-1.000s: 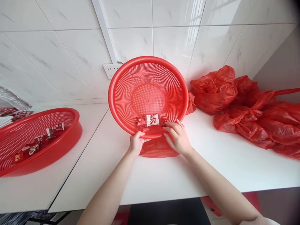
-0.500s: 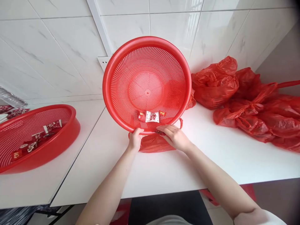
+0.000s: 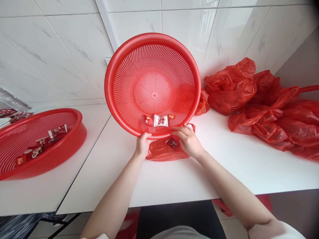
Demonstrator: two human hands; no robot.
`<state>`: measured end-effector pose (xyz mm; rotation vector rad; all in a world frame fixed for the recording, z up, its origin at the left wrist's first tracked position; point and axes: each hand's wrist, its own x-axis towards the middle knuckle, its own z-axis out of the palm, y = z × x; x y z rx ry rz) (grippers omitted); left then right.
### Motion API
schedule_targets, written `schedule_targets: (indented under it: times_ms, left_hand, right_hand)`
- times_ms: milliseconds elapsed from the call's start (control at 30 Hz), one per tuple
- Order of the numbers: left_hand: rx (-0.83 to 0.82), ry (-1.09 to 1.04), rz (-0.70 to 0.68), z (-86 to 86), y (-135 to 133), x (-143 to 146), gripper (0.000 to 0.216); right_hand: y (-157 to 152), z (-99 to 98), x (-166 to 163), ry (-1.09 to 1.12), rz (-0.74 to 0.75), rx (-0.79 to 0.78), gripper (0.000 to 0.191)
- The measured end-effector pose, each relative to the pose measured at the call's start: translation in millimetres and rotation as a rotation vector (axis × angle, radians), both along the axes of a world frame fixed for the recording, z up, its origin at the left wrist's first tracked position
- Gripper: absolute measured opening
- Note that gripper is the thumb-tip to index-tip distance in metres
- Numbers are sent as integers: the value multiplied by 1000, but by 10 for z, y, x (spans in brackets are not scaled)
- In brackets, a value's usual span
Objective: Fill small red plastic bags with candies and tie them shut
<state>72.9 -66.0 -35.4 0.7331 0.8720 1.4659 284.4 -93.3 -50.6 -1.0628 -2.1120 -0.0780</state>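
Observation:
A round red perforated plastic basket (image 3: 154, 79) is tipped toward me, its open side facing me. My left hand (image 3: 143, 146) grips the lower rim, thumb on the inner side. My right hand (image 3: 190, 143) is at the lower right rim, its fingers curled over the edge. Inside the basket, a white snack packet with red print (image 3: 160, 120) lies among small red packets (image 3: 149, 120). Just below the rim, a dark red packet (image 3: 171, 143) rests on a red plastic bag (image 3: 159, 153). The basket partly hides this bag.
On the left, another red basket (image 3: 72, 146) holds several snack packets (image 3: 37, 151). Full red plastic bags (image 3: 229, 88) are piled at the right by the tiled wall. A seam runs across the white table (image 3: 104, 189) on the left.
The dark packet has gone from my right fingers at the rim down onto the red bag. My right hand has shifted slightly right, and the basket slightly left and up in view.

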Motion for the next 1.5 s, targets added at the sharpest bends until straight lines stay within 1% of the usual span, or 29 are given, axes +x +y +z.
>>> schedule_targets:
  times_ms: [67,133,200,267,333,367,400,433,500,567,633,733,833,967,1067,1200,1267,1367,1433,1500]
  left_hand:
    - [-15,-13,-48,34,-35,32,19]
    - [-26,-15,-105,41,-74,72,27]
    - [-40,-20,-180,15,-111,118,34]
    - [-59,-19,-237,-33,-140,162,34]
    - [-62,-13,-243,-76,-156,191,34]
    - [-56,-14,-221,-85,-160,198,35]
    - [-47,-19,-194,-85,-162,200,36]
    - [-38,-29,-164,-73,-162,199,34]
    - [-33,-52,-125,-23,-163,186,26]
    - [-46,-63,-121,42,-165,165,20]
    - [-84,-62,-139,97,-160,135,20]
    - [-171,-27,-128,133,-125,73,19]
    - [-212,2,-103,123,-61,8,16]
    - [-158,-3,-56,113,14,-53,22]
    - [-125,-4,-5,129,37,-90,21]
    - [-60,-3,37,136,55,-144,18]
    - [-32,8,65,126,69,-163,17]
    - [-21,24,60,116,74,-155,21]
    - [-36,22,23,118,54,-119,24]
    - [-67,18,-21,118,12,-65,23]
  right_hand:
    - [-31,45,-17,24,-42,37,33]
    - [-58,74,-39,-2,-80,40,36]
    - [-71,73,-52,-77,-121,20,54]
    - [-65,48,-48,-156,-135,1,75]
    - [-44,19,-24,-198,-107,-21,86]
    - [-32,9,-8,-204,-82,-36,87]
    - [-21,5,7,-202,-54,-50,83]
    - [-12,7,20,-194,-28,-60,76]
    - [-7,28,32,-158,8,-58,54]
    - [-21,62,20,-95,22,-34,38]
    - [-47,94,-2,-3,46,-23,30]
    - [-81,107,-19,133,131,-55,27]
    - [-92,72,0,160,172,-87,28]
    - [-91,24,20,111,188,-80,29]
    - [-92,28,0,41,159,-65,31]
    - [-104,49,-36,-153,186,-145,46]
    - [-109,60,-38,-184,205,-173,47]
    - [-108,99,-21,-100,184,-105,34]
    - [-103,133,-3,-31,125,-23,29]
    - [-95,153,11,-5,36,45,27]
